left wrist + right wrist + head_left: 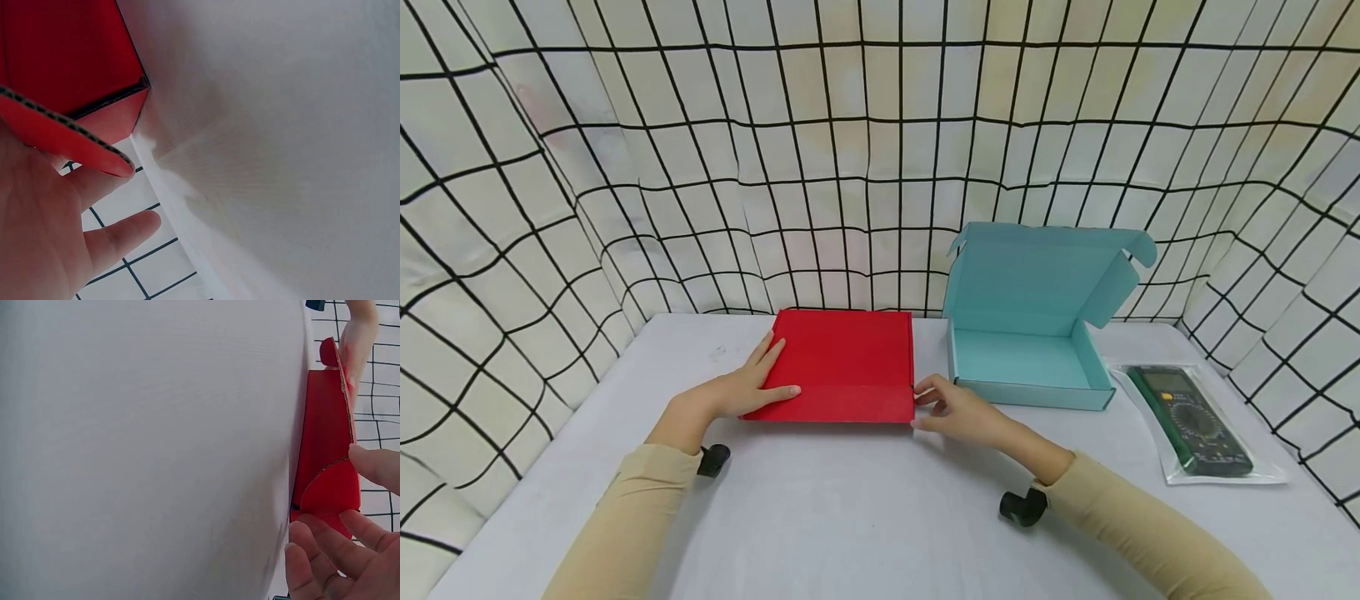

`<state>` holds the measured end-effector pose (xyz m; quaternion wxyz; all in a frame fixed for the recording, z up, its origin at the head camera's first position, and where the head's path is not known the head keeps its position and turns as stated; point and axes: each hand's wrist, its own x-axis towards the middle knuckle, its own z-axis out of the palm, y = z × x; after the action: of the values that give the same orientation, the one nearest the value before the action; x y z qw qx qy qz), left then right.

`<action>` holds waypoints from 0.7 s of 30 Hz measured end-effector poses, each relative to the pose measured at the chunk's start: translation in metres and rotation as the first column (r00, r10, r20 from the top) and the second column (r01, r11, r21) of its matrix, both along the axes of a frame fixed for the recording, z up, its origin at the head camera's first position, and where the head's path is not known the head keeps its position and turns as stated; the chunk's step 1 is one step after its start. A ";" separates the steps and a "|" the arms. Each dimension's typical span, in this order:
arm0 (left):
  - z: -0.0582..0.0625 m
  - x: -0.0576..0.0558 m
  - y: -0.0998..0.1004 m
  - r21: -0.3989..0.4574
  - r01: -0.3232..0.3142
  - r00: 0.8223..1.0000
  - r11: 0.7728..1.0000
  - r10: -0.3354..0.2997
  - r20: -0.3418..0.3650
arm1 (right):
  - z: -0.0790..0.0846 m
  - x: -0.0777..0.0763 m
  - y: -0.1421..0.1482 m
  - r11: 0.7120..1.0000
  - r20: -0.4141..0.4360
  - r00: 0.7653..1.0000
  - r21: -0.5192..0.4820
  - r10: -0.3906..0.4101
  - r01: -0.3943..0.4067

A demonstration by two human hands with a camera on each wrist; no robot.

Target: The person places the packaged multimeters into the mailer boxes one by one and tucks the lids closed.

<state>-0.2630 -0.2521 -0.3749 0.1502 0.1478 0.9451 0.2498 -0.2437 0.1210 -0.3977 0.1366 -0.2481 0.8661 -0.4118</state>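
A red cardboard box [850,358] lies on the table with its lid lowered, and the left wrist view shows the front still parted. My left hand [737,392] rests along the box's left edge, thumb on the lid and fingers spread toward the back. A rounded flap [75,137] of the lid lies against that hand. At the front right corner my right hand [958,412] holds the box with bent fingers. Its thumb touches the lid edge, and its fingertips meet the side by another rounded flap [331,487].
An open turquoise box [1026,358] stands behind the right hand with its lid raised. Further right lies a dark multimeter [1191,421] in a clear plastic bag [1266,473]. A white sheet with a black grid [850,167] surrounds the white table [865,517].
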 end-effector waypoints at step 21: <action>0.001 0.000 0.000 0.012 -0.003 1.000 1.000 0.003 0.011 | 0.006 -0.001 -0.005 0.999 0.021 0.999 0.000 -0.045 0.045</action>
<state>-0.2632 -0.2521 -0.3743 0.1540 0.1460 0.9429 0.2567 -0.2445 0.1156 -0.3913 0.1362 -0.2243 0.8699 -0.4177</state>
